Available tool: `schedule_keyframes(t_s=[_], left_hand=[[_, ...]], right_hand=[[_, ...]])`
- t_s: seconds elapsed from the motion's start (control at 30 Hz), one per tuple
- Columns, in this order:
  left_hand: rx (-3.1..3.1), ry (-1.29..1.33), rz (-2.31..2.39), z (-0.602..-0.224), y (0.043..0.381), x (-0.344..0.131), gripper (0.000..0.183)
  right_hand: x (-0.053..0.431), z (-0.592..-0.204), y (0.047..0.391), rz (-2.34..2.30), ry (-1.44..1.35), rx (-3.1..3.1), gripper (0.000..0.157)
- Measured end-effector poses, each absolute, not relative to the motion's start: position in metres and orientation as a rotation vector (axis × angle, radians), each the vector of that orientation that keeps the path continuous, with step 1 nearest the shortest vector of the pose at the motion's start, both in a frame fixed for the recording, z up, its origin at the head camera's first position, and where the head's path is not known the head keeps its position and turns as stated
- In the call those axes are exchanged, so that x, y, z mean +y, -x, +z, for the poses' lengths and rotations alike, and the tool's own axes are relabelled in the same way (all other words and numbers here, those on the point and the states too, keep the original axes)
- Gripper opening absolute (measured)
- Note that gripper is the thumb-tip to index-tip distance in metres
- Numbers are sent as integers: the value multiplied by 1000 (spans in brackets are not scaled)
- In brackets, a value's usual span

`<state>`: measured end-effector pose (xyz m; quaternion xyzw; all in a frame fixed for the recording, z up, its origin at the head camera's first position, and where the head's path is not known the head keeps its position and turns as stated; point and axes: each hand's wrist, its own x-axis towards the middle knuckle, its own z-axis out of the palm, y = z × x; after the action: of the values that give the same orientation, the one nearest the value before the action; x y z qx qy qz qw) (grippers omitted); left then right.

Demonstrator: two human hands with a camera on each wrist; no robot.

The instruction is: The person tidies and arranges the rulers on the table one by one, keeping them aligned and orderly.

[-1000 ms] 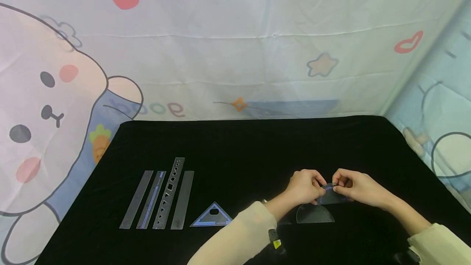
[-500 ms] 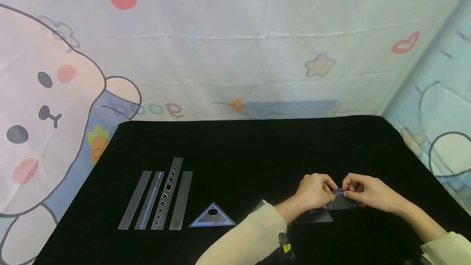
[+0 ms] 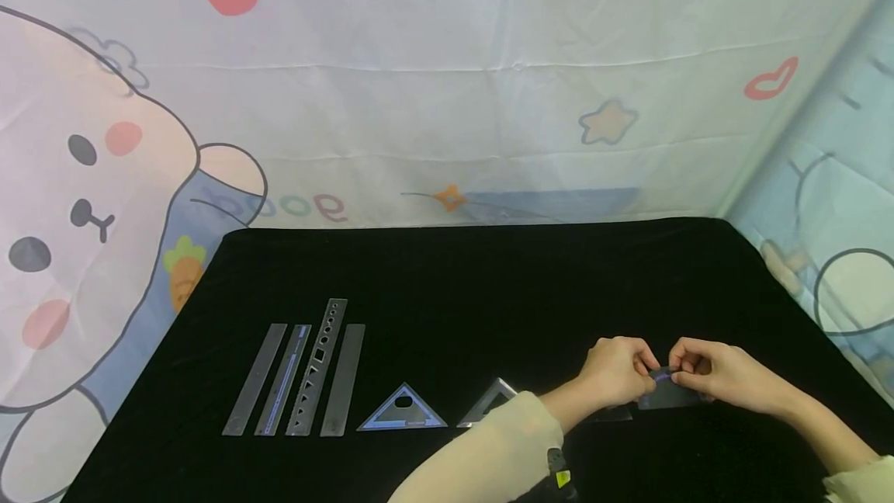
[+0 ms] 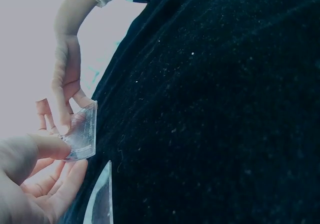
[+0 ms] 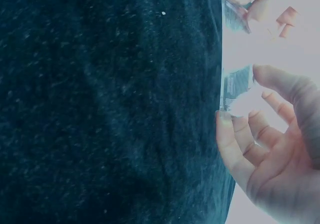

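Observation:
A clear protractor (image 3: 670,396) with blue markings is held between the two hands at the right of the table. My left hand (image 3: 620,371) pinches its left side and my right hand (image 3: 726,376) pinches its right side, thumbs toward me. In the left wrist view the held protractor (image 4: 86,134) stands tilted up, its straight edge close over the black cloth. A second clear protractor (image 3: 616,414) lies flat just left of it, mostly hidden by the left hand and wrist; its pointed end (image 4: 102,199) shows in the left wrist view.
Several straight rulers, among them a stencil ruler (image 3: 316,372) and a blue-marked ruler (image 3: 282,383), lie side by side at the left. A blue-edged set square (image 3: 422,414) follows, then a clear set square (image 3: 478,410) partly behind the left sleeve. A black cloth (image 3: 475,293) covers the table.
Both hands have moved right and slightly nearer with the protractor between them. The clear set square has come into view from behind the left sleeve; the lying protractor is now more covered.

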<state>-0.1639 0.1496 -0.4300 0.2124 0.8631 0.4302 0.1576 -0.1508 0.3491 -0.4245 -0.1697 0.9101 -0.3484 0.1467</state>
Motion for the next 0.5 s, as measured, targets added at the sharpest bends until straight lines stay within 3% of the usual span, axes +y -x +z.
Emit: schedule_keyframes(t_s=[0.5], left_hand=[[2583, -610, 1039, -437, 159, 160, 13]], right_hand=[[351, -432, 147, -898, 531, 2654, 15]])
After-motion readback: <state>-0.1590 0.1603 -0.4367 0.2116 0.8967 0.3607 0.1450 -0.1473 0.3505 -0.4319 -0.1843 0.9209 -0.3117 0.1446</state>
